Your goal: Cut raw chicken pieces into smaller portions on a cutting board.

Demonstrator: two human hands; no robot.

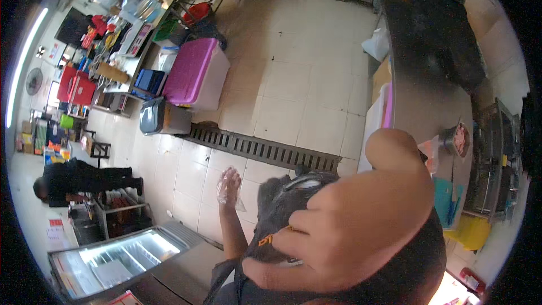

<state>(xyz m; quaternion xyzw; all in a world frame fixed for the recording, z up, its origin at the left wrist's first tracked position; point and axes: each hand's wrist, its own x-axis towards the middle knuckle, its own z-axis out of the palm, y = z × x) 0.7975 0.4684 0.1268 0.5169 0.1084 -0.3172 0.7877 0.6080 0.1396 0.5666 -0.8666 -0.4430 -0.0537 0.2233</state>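
My left hand, in a thin clear plastic glove, is held out over the tiled floor with its fingers loosely bent and nothing visible in it. Bare and slightly blurred, my right hand is very close to the camera, in front of my dark clothing, which bears orange lettering. Its fingers point left, and its palm side is hidden. Beyond it, a steel worktable holds a metal bowl of pink pieces, probably meat, and a teal board or mat.
Behind a floor drain grate stand a white tub with a purple lid and a lidded bin. A glass-fronted chiller is at lower left. A person in dark clothes stands farther off, beside a cluttered counter area.
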